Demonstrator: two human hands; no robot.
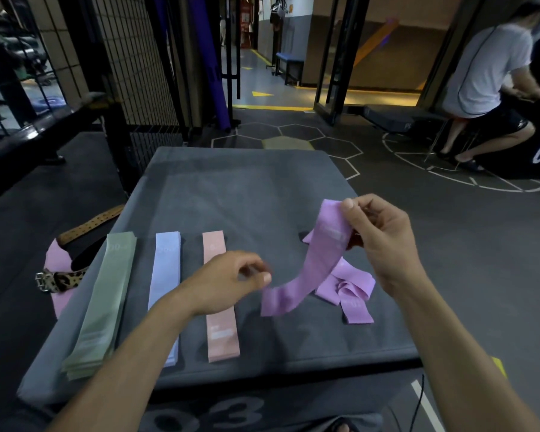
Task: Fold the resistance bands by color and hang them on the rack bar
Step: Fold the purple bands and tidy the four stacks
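on the grey padded platform (247,188) three flat fabric resistance bands lie side by side, lengthwise toward the person: a sage green band stack (102,302) on the left, a pale blue band (166,275) next to it, then a salmon pink band (220,332). the right hand (384,241) pinches the top end of a lilac purple band (312,266) between thumb and fingers and lifts it, so the strip hangs in a curve down toward the platform. the left hand (231,280) is at the lower part of that same strip with fingers curled; motion blur hides whether it really grips the cloth. a loose heap of more lilac bands (351,291) sits just behind the lifted one. off the left edge lie a tan perforated belt (91,224) and a leopard-print belt with a buckle (58,280). a person in a white t-shirt (487,76) sits far right.
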